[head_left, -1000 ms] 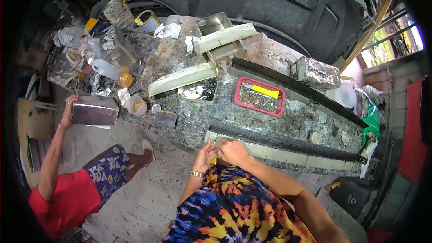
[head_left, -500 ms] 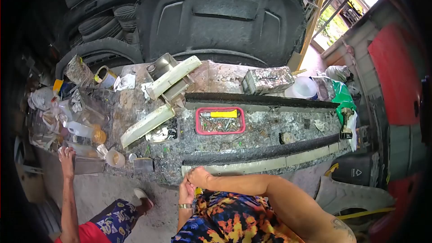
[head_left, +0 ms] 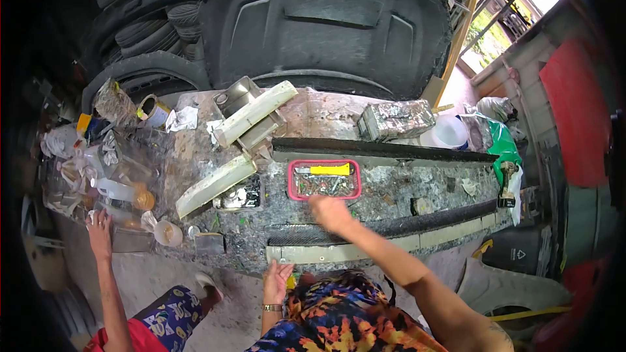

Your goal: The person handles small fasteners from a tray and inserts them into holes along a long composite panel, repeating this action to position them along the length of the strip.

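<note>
My left hand is at the bench's front edge, palm turned up and fingers apart, right by the left end of a pale strip with small holes. My right hand hangs over the bench at the near rim of a pink-rimmed tray; motion blurs its fingers. Small screws and metal bits fill the tray, and a yellow utility knife lies across them. Behind the pale strip runs a black textured strip.
Another person's hand rests at the bench's left corner near plastic bottles. Pale angled pieces lie left of the tray. A long dark strip runs behind it. A cordless drill stands at the right end.
My right hand has left my left hand at the pale strip's end and moved forward and right to the tray. My left hand has opened, palm up.
</note>
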### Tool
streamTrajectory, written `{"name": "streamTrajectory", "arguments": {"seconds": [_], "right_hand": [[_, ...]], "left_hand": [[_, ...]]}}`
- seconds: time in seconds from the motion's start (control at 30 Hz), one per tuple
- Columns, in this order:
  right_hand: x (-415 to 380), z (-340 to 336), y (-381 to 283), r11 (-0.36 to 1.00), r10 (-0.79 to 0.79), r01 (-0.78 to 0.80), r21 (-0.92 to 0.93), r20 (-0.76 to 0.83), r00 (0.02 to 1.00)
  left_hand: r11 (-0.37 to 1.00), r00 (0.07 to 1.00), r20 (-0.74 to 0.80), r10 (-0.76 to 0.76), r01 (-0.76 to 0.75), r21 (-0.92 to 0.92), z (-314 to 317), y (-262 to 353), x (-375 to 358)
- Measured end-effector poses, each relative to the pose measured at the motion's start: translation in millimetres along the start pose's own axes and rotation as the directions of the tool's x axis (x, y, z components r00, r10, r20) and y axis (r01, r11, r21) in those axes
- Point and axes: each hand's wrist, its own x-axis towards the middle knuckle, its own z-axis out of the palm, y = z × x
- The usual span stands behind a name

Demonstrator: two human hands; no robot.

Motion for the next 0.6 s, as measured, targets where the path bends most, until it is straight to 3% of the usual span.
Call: {"name": "streamTrajectory", "arguments": {"seconds": [0.03,0.13,0.2,0.27,0.37,0.47,0.5,0.53,0.57,0.6], "right_hand": [[12.9,-5.1,24.9,0.998,-0.023,0.02,-0.051,-0.067,0.997],[46.9,6.5,78.2,0.983,-0.098,0.103,-0.15,0.042,0.994],[61.1,12.6,89.4,0.896,-0.23,0.293,-0.334,0.217,0.949],[59.7,14.1,90.0,0.895,-0.231,0.3,-0.331,0.233,0.945],[66.1,13.4,92.5,0.886,-0.283,0.358,-0.296,0.266,0.921],[65.7,6.0,98.1,0.882,-0.325,0.383,-0.274,0.234,0.916],[61.0,-2.4,97.4,0.968,-0.247,0.249,0.01,0.17,0.954],[55.8,-16.2,93.0,0.946,-0.163,0.117,0.302,0.132,0.978],[41.3,-28.4,81.0,0.776,-0.067,-0.082,0.625,0.211,0.975],[24.0,-37.6,71.4,0.773,-0.08,-0.074,0.63,0.213,0.974]], "left_hand": [[0.999,0.999,0.018,0.049,-0.049,0.016,-2.9,-3.0,0.6],[0.997,0.997,0.025,0.077,-0.078,0.017,2.8,-1.8,-11.2],[0.998,0.999,-0.007,0.05,-0.05,0.037,10.7,6.5,-24.7],[0.998,0.999,-0.046,0.027,-0.024,0.059,5.2,7.3,-32.7],[0.993,0.992,-0.071,0.108,-0.104,0.065,-27.7,-6.7,-51.9],[0.973,0.965,-0.173,0.199,-0.172,0.156,-15.3,-8.1,-80.1],[0.97,0.962,-0.175,0.211,-0.184,0.158,0.3,-4.1,-90.8],[0.891,0.915,-0.184,0.358,-0.277,0.359,29.6,0.8,-101.8],[0.77,0.858,-0.165,0.486,-0.331,0.546,55.1,5.4,-105.5],[0.745,0.859,-0.072,0.507,-0.395,0.538,77.4,8.4,-105.7]]}}
